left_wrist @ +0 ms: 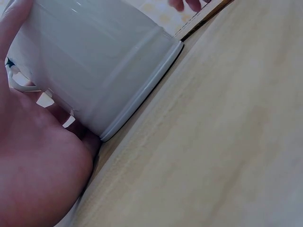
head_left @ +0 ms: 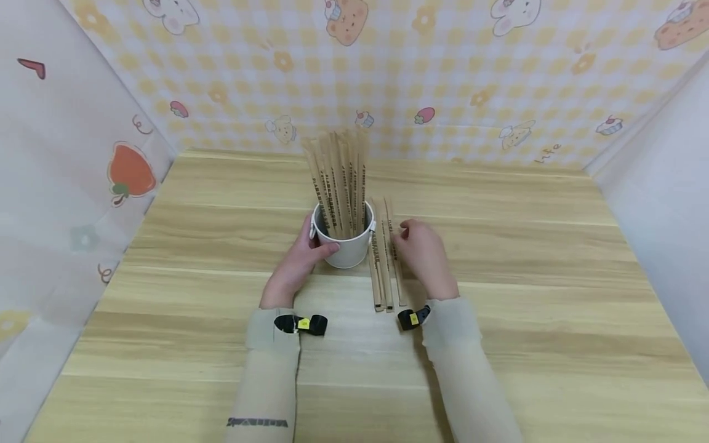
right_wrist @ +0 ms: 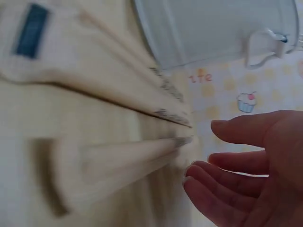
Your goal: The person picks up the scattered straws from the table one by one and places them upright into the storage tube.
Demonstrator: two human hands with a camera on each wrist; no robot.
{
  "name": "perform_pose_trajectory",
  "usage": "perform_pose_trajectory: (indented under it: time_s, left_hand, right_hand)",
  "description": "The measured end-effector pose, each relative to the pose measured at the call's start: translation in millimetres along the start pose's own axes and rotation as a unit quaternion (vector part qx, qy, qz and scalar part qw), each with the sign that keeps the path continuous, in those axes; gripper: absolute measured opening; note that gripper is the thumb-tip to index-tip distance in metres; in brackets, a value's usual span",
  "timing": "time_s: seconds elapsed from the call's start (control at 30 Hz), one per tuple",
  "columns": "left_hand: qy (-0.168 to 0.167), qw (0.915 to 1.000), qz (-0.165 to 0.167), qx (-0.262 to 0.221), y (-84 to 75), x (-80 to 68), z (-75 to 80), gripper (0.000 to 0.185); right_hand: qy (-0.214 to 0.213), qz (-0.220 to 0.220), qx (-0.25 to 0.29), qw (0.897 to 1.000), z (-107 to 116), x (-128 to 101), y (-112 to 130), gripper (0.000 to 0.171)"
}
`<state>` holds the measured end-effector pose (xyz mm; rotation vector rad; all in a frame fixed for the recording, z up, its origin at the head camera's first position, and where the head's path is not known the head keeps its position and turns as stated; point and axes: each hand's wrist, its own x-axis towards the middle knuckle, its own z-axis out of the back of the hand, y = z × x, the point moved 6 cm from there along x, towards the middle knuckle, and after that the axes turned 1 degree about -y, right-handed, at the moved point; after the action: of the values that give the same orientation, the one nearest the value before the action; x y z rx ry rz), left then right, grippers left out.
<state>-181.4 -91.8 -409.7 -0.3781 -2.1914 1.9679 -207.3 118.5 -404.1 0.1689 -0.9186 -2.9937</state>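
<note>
A small white metal bucket [head_left: 347, 251] with side handles stands upright, holding a bunch of straws in printed brown paper sleeves [head_left: 343, 184]. My left hand [head_left: 296, 261] grips its left side, thumb across the front and fingers round the back; the left wrist view shows the palm beside the bucket wall [left_wrist: 94, 61]. Right of the bucket, more wrapped straws [head_left: 381, 264] lie lengthwise on the table. My right hand [head_left: 423, 252] is over the rightmost lying straw [head_left: 400, 286]. In the right wrist view, thumb and fingers [right_wrist: 227, 179] are apart, near that straw's far end [right_wrist: 175, 144].
The wood-grain table [head_left: 183, 295] runs back to a yellow checked cloth [head_left: 388, 80] with cartoon prints. A white printed cloth [head_left: 61, 184] hangs at the left and a plain white one [head_left: 659, 184] at the right. Black cameras [head_left: 312, 324] are strapped to both wrists.
</note>
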Motion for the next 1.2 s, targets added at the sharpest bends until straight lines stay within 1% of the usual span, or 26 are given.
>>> perform_pose_trajectory:
  time_s: [0.13,0.27,0.4,0.47,0.63,0.73,0.8,0.87,0.97,1.07,1.2]
  left_hand:
    - [0.001,1.0000,-0.001,-0.001,-1.8,-0.4,0.5,0.082]
    - [0.008,0.9999,-0.013,-0.006,-3.3,0.3,-0.7,0.083]
    - [0.010,0.9998,-0.017,-0.005,-3.0,1.1,-1.2,0.083]
    - [0.010,0.9998,-0.014,-0.007,-2.2,1.3,-1.1,0.083]
    - [0.007,0.9999,-0.008,-0.009,-1.4,1.0,-0.3,0.081]
    - [0.003,1.0000,-0.006,-0.001,-2.2,-0.5,0.7,0.082]
    - [0.000,1.0000,-0.003,0.003,-2.4,-1.4,1.2,0.082]
    - [-0.001,1.0000,0.002,0.002,-1.9,-1.9,0.9,0.081]
    - [-0.002,0.9999,0.011,0.001,-0.2,-2.3,0.2,0.080]
    - [-0.002,0.9999,0.012,0.002,0.2,-2.4,-0.1,0.080]
    - [-0.003,0.9999,0.009,0.007,-1.5,-2.1,0.6,0.080]
  right_hand:
    - [0.013,-0.004,0.000,1.000,-8,0,-2,0.034]
    - [0.001,-0.004,-0.009,1.000,-10,0,-1,0.027]
    - [-0.003,-0.005,-0.027,1.000,-11,-2,1,0.016]
    - [0.003,-0.006,-0.036,0.999,-12,-3,1,0.018]
    - [0.017,-0.008,-0.052,0.998,-14,-6,3,0.032]
    - [0.028,-0.018,-0.048,0.998,-14,-7,3,0.031]
    - [0.045,-0.033,-0.038,0.998,-14,-9,2,0.029]
    - [0.062,-0.053,-0.023,0.996,-15,-10,0,0.025]
    - [0.075,-0.068,-0.006,0.995,-11,-12,-3,0.019]
    - [0.057,-0.060,-0.003,0.997,-2,-12,-2,0.012]
    - [0.002,-0.031,-0.004,1.000,19,-13,7,0.015]
